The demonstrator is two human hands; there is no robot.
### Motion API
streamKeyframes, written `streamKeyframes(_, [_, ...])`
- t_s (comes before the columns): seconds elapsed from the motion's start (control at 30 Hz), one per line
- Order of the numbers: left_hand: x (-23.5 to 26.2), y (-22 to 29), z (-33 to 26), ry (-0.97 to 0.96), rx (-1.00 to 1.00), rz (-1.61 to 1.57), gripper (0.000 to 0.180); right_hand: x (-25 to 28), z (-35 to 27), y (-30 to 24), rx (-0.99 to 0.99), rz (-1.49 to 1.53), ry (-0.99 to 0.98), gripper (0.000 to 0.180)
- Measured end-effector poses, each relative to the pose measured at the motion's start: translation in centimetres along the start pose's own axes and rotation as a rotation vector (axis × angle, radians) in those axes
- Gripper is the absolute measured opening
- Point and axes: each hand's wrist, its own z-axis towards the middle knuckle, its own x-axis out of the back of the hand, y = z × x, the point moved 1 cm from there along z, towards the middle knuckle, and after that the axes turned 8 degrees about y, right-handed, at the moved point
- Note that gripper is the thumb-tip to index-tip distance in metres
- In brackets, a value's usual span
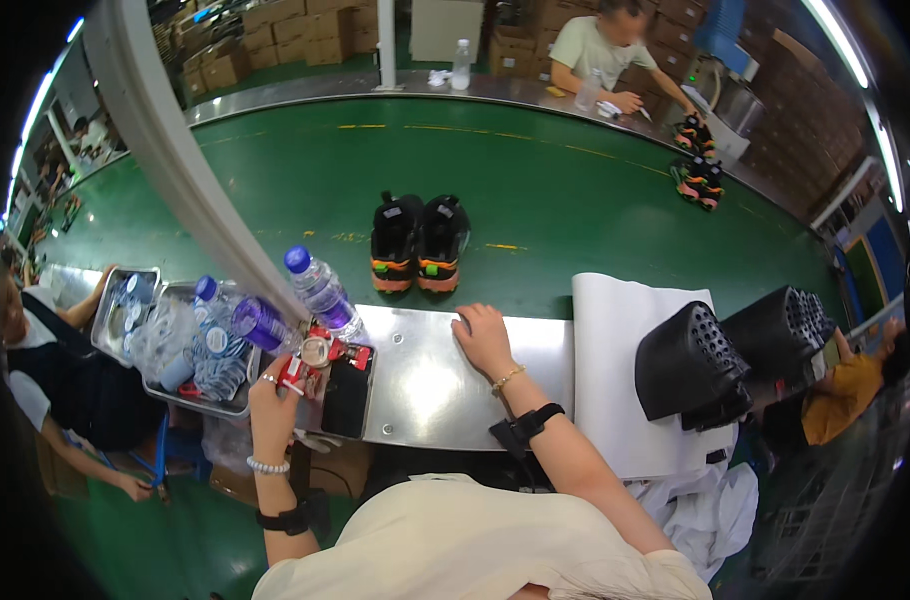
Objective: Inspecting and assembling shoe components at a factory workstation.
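Observation:
My left hand (271, 410), with a ring and a beaded bracelet, pinches a small red-and-white piece (293, 382) whose kind I cannot make out. Just beyond its fingertips lie red packets (353, 356) and a round beige roll (316, 351), beside a black phone (346, 400). My right hand (486, 342) rests with fingers apart at the far edge of the metal table (435, 385), holding nothing. Beyond my hands, a pair of black shoes (418, 243) with orange-pink soles and green details stands on the green conveyor belt (535, 210).
Purple-labelled bottles (325, 293) and trays of small items (220, 405) stand left, by a slanting white post (175, 170). Black perforated holders (687, 362) sit right on white sheeting (605, 400). Across the belt a co-worker (600, 55) handles shoes (693, 135); others work at both sides.

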Motion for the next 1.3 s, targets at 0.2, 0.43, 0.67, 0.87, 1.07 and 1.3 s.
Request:
streamKeyframes(0.2, [3.4, 8.5, 1.1, -0.091, 0.029, -0.315, 0.042, 0.5, 0.0, 0.3, -0.008, 0.014, 0.001, 0.023])
streamKeyframes(0.43, [4.2, 22.3, 2.5, -0.198, -0.673, -0.592, 0.036, 0.2, -0.3, 0.6, 0.006, -0.006, 0.012, 0.023])
streamKeyframes(0.67, [4.9, 32.6, -0.3, -0.546, -1.137, -0.740, 0.022, 0.4, -0.3, 0.4, 0.015, -0.025, 0.023, 0.023])
streamKeyframes(0.87, [2.8, 32.4, -0.5, -0.564, -1.289, -0.814, 0.029, 0.5, -0.3, 0.3, -0.033, -0.007, -0.009, 0.023])
streamKeyframes(1.07, [3.3, 33.0, -1.0, -0.518, -1.157, -0.942, 0.027, 0.7, -0.2, 0.4, -0.040, -0.013, -0.013, 0.023])
streamKeyframes(1.3, [2.7, 32.8, -1.6, -0.394, -1.393, -0.896, 0.028, 0.5, -0.3, 0.1, -0.009, 0.007, 0.027, 0.019])
